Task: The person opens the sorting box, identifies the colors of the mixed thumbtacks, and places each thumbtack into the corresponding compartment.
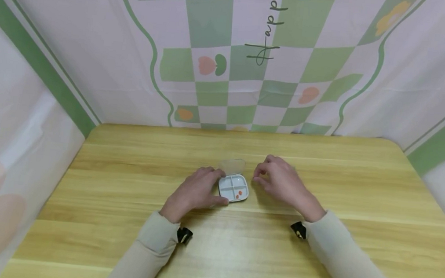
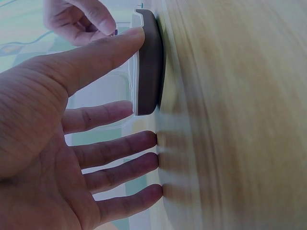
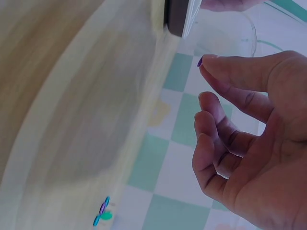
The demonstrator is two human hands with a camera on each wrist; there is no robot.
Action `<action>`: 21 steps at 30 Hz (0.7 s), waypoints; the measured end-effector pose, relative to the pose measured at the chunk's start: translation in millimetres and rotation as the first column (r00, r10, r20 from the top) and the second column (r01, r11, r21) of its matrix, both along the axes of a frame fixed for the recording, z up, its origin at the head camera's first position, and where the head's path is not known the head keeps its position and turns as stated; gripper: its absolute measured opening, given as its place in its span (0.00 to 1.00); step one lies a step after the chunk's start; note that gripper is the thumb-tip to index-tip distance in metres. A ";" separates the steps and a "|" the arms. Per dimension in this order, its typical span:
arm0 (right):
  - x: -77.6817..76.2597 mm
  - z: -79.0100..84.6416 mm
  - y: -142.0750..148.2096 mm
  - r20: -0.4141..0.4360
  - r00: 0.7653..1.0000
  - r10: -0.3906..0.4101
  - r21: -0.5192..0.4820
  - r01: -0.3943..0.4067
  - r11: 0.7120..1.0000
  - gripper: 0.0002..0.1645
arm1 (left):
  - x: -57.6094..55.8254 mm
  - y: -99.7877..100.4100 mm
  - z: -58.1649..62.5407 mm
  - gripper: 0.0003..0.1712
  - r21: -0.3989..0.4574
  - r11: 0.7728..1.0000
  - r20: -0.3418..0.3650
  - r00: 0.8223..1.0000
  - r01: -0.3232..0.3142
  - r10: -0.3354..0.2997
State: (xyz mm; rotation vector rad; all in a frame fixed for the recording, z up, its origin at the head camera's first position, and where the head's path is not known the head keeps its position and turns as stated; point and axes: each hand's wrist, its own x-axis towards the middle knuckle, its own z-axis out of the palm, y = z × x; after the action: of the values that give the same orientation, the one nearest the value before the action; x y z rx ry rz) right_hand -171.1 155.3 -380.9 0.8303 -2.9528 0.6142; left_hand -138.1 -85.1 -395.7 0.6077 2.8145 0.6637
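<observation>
A small pill box (image 1: 227, 187) with a pale divided tray lies on the table, its clear lid (image 1: 233, 166) raised at the far side. Orange-red pieces (image 1: 239, 194) sit in its near right compartment. My left hand (image 1: 198, 189) holds the box from the left, thumb at the near corner and index finger at the far one. In the left wrist view the box's dark outer side (image 2: 149, 62) faces the camera, and the other fingertips reach the tabletop. Right of the box, my right hand (image 1: 280, 179) pinches a tiny purple piece (image 3: 200, 62) between thumb and index finger.
Small blue, purple and green pieces (image 3: 102, 211) lie on the table beyond the right hand. The wooden table (image 1: 120, 218) ends at a hanging cloth (image 1: 246, 92) with green checks, and more cloth hangs at both sides. A black strap piece sits at each cuff.
</observation>
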 end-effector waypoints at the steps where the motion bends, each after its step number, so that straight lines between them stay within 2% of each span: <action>1: -0.3 -0.1 -2.1 0.001 1.000 0.002 0.001 -0.002 1.000 0.03 | -0.1 -0.1 0.0 0.39 -0.001 1.000 0.001 1.000 0.000 0.000; 21: -2.2 -6.1 -28.1 0.027 0.999 0.030 0.009 -0.030 1.000 0.03 | -0.7 -0.8 0.0 0.39 -0.021 1.000 0.004 1.000 0.006 -0.006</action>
State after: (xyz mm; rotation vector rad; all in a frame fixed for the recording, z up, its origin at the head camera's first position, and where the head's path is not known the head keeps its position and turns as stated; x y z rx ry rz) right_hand -173.3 127.2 -387.1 0.8759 -2.9741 0.6188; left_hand -138.8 -85.9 -395.7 0.6100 2.8118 0.6326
